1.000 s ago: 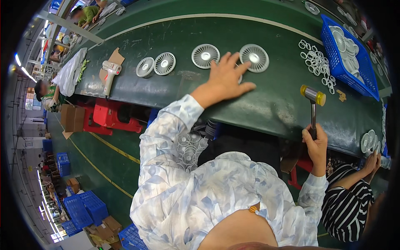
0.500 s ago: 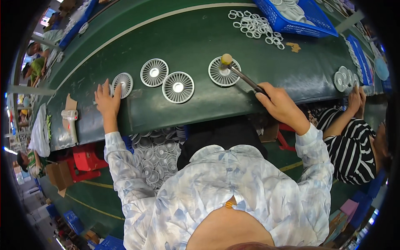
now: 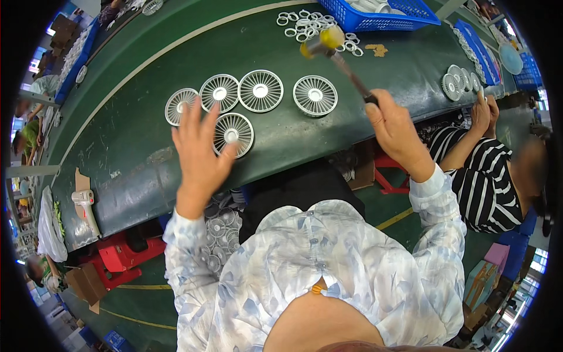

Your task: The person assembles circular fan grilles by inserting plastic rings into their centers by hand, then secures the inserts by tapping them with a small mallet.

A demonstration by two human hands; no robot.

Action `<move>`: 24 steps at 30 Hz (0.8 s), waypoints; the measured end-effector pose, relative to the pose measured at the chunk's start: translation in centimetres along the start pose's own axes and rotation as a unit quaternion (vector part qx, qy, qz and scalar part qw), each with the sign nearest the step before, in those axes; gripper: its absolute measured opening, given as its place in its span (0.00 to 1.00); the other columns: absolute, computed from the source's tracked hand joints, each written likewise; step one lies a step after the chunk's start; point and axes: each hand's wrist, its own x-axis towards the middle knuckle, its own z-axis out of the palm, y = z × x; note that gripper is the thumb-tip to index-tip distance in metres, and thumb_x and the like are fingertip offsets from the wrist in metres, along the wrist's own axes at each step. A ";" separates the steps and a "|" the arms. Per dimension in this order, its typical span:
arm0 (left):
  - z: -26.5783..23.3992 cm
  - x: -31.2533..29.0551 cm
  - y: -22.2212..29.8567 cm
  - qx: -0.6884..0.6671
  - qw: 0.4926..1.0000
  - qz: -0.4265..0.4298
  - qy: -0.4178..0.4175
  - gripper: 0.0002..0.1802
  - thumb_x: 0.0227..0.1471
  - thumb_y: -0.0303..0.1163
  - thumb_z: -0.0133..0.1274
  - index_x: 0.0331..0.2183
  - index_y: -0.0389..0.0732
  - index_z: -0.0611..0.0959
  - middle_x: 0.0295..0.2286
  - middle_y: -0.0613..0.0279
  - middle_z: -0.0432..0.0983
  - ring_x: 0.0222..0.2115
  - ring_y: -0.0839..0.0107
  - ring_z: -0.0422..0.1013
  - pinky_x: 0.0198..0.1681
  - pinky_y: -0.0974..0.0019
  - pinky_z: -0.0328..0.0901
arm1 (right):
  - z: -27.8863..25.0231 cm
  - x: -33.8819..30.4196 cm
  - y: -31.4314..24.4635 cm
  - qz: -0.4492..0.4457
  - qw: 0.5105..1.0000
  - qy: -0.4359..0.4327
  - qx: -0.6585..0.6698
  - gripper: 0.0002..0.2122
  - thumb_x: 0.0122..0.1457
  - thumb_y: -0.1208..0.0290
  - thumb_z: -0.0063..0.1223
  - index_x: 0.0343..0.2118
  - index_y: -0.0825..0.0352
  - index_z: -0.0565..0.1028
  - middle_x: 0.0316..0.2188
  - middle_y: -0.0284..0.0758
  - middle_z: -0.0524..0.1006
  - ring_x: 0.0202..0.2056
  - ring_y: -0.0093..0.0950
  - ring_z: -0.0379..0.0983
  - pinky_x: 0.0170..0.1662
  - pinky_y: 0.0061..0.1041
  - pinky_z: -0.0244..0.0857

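Observation:
My right hand (image 3: 394, 130) is closed around the dark handle of a mallet (image 3: 346, 67), which has yellowish faces. Its blurred head is raised beyond a round white spoked grille (image 3: 315, 97), apart from it. That grille lies face up on the green table. My left hand (image 3: 202, 155), smeared a little by motion, has its fingers spread over the group of grilles farther left. Closest to its thumb is one grille (image 3: 234, 134), partly covered by the hand. Others lie just beyond: a left one (image 3: 179, 107), a middle one (image 3: 219, 92) and a right one (image 3: 260, 91).
Several white rings (image 3: 311, 24) lie at the back beside a blue basket (image 3: 381, 22) of white parts. A white handheld tool (image 3: 84, 202) rests at the left. At the right, a person in stripes (image 3: 481, 182) works near more grilles (image 3: 453, 85). Below the table are piled grilles (image 3: 221, 232).
The mallet has risen off the right-hand grille and away from me. My left hand has moved right across the grilles, whose layout has changed. The whole view has shifted somewhat.

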 end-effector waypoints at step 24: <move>3.1 0.7 2.8 0.004 0.993 0.093 -0.076 0.26 0.43 0.36 0.66 0.46 0.46 0.81 0.57 0.54 0.67 0.60 0.52 0.61 0.60 0.31 0.50 | 2.6 -1.2 4.1 0.031 0.982 -0.067 -0.174 0.12 0.64 0.62 0.51 0.35 0.67 0.69 0.20 0.49 0.76 0.26 0.52 0.76 0.28 0.51 0.69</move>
